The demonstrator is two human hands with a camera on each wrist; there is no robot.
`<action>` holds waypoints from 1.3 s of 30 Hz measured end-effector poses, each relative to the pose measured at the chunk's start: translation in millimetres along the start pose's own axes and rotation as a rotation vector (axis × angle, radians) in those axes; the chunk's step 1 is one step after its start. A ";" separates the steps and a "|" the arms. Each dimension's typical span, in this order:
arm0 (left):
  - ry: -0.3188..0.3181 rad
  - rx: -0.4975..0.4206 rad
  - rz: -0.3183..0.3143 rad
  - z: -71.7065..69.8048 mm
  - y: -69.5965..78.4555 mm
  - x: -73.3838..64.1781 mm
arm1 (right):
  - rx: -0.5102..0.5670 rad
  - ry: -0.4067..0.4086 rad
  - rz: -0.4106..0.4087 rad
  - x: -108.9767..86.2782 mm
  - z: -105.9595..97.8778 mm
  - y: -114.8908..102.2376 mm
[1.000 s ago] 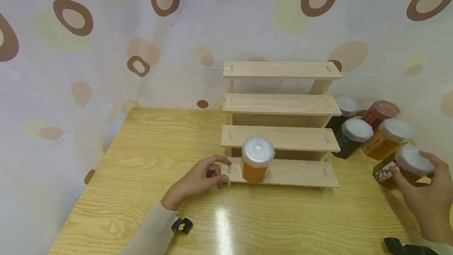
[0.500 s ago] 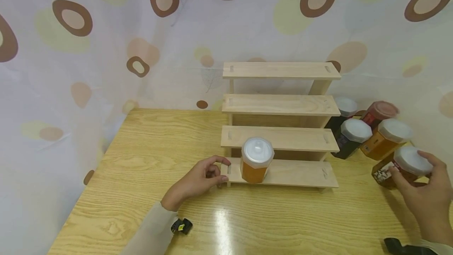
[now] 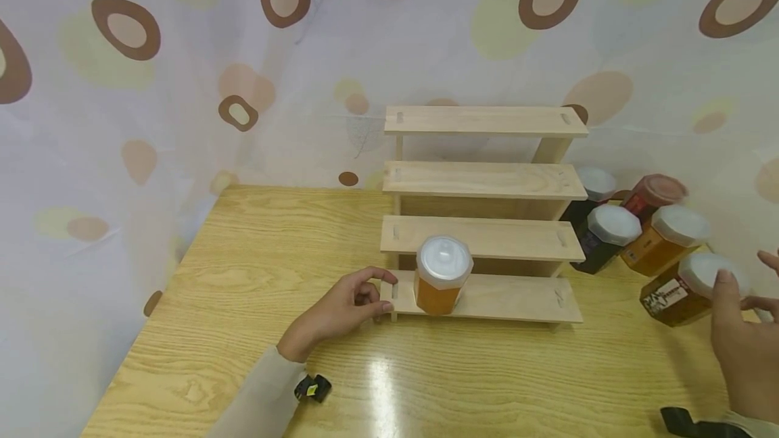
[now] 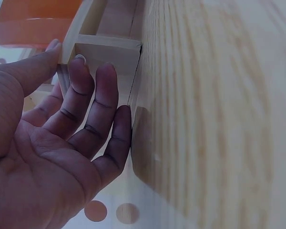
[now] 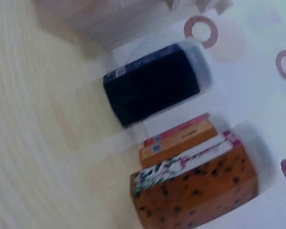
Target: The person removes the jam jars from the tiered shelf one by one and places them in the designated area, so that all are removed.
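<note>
A four-tier wooden step shelf (image 3: 487,242) stands on the table. My left hand (image 3: 337,309) pinches the left end of its lowest board between thumb and index finger; in the left wrist view the other fingers curl below the board's end (image 4: 107,59). An amber jar with a clear lid (image 3: 439,295) sits upright on that board, right of the hand. At the far right my right hand (image 3: 748,350) is spread beside a brown jar with a white label (image 3: 675,297), its thumb in front of the lid. The right wrist view shows this speckled jar (image 5: 195,191) and one fingertip.
Behind the brown jar, right of the shelf, several lidded jars stand close together: an orange one (image 3: 657,245), a red one (image 3: 645,198) and dark ones (image 3: 599,242). A patterned cloth (image 3: 292,73) hangs along the table's back and sides.
My right hand has let go of the brown jar's lid and drawn back to the right, fingers spread. The jar stays about where it was. My left hand has not moved.
</note>
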State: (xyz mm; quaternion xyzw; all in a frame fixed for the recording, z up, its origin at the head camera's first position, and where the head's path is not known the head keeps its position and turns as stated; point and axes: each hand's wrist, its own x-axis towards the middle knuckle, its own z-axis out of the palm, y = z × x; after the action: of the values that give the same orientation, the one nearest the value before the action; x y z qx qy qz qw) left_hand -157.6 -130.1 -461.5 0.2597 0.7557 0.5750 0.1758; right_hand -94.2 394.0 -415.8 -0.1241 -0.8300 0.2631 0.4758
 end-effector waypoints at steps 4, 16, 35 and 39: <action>-0.003 -0.002 0.003 -0.5 0.0 0.1 | 0.063 -0.014 -0.015 0.3 -0.8 -14.2; -0.006 -0.014 0.002 -1.7 -2.0 0.9 | 0.546 -0.210 -0.305 -3.1 31.9 -56.7; -0.014 -0.011 0.010 -1.1 -1.1 1.0 | 0.746 -0.400 -0.461 -24.8 68.8 -134.4; -0.013 -0.011 0.006 -0.9 -0.9 0.7 | 0.765 -0.442 -0.469 -27.0 71.1 -147.4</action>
State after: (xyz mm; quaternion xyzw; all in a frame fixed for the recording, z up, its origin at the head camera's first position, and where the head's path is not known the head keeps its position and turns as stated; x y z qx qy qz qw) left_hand -158.8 -130.6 -462.1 0.2648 0.7507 0.5779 0.1801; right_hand -134.5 236.6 -382.7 0.3080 -0.7605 0.4547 0.3465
